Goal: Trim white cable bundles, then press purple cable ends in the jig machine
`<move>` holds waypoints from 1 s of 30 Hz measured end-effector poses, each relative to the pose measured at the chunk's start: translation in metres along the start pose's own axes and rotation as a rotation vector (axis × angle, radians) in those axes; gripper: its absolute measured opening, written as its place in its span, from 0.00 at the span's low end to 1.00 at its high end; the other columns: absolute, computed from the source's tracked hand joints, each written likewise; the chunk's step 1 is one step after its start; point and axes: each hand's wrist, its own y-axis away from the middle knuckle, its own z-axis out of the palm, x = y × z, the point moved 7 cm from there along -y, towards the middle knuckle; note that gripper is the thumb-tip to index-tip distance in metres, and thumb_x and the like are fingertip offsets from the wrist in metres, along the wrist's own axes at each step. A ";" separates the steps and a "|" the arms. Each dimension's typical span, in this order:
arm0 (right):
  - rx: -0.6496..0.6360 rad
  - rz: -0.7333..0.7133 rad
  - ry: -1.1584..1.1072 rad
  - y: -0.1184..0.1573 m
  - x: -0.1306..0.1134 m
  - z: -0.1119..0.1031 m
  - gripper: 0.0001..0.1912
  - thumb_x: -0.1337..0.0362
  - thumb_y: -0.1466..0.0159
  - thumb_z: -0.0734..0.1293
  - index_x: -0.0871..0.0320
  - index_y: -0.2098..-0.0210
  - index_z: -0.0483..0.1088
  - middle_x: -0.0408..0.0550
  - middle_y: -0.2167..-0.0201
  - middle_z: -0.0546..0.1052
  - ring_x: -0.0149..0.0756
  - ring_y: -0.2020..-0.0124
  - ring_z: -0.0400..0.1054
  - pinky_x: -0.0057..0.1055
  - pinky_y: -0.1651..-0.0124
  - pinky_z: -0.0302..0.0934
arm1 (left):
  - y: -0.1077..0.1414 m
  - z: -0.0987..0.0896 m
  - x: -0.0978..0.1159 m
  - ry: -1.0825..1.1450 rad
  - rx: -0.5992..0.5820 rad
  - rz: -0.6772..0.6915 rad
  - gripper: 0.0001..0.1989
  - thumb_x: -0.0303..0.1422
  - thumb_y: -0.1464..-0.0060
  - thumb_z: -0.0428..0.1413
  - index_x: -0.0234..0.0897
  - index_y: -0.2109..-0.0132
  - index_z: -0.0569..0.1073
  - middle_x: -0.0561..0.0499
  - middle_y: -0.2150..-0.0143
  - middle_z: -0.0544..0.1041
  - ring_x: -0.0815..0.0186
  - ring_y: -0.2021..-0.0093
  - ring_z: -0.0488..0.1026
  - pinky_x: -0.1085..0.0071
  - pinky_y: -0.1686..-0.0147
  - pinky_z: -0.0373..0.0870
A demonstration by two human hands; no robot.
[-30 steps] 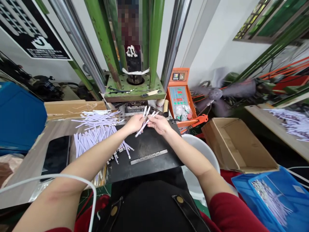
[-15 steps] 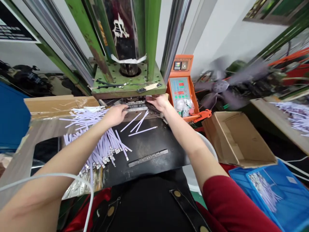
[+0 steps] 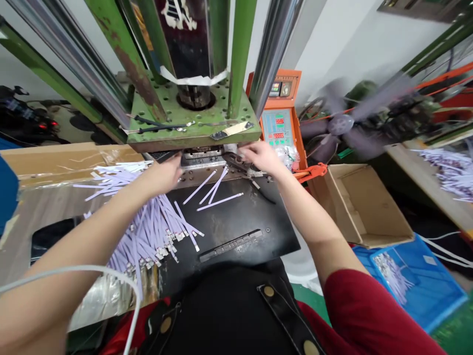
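Observation:
My left hand point(image 3: 166, 172) is at the left end of a metal mould point(image 3: 201, 159) under the green press plate point(image 3: 195, 140). Its fingertips are blurred against the dark edge there, so their grip is unclear. On the mould's other side, my right hand point(image 3: 260, 157) has loosely bent fingers, somewhat apart, above a dark metal handle-like part point(image 3: 236, 161); nothing shows in them. Several thin lilac strips point(image 3: 214, 186) lie just in front of the mould. Beside my left forearm spreads a heap of lilac strips with metallic ends point(image 3: 155, 229).
A slotted metal bar point(image 3: 231, 245) rests on the black work surface point(image 3: 218, 224). To the right are an orange control box point(image 3: 279, 123), a spinning fan point(image 3: 340, 124), a cardboard box point(image 3: 373, 207) and a blue bin point(image 3: 432, 281). A white cable point(image 3: 92, 267) crosses my left forearm.
Both hands have drawn outward from the mould, the left to the left and the right to the right. The view has shifted a little; the strips lie as before.

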 end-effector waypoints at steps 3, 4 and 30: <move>-0.065 -0.123 0.453 0.059 0.021 -0.041 0.18 0.55 0.37 0.70 0.61 0.53 0.76 0.57 0.54 0.78 0.49 0.50 0.71 0.47 0.41 0.62 | 0.085 0.012 0.018 0.152 -0.214 0.216 0.28 0.43 0.39 0.52 0.40 0.35 0.71 0.48 0.29 0.62 0.50 0.29 0.59 0.51 0.29 0.51; -0.116 -0.108 0.559 0.073 0.033 -0.047 0.28 0.53 0.40 0.73 0.61 0.45 0.72 0.61 0.46 0.74 0.54 0.43 0.68 0.51 0.38 0.59 | 0.116 0.018 0.025 0.237 -0.268 0.261 0.26 0.47 0.39 0.52 0.46 0.37 0.73 0.53 0.31 0.66 0.51 0.31 0.63 0.51 0.29 0.55; 0.064 -0.024 0.902 0.117 -0.033 0.061 0.19 0.79 0.44 0.63 0.63 0.53 0.71 0.46 0.64 0.72 0.32 0.63 0.64 0.31 0.52 0.63 | 0.285 0.096 0.093 0.500 0.615 0.675 0.10 0.21 0.38 0.56 0.32 0.50 0.77 0.45 0.53 0.82 0.60 0.51 0.80 0.62 0.48 0.78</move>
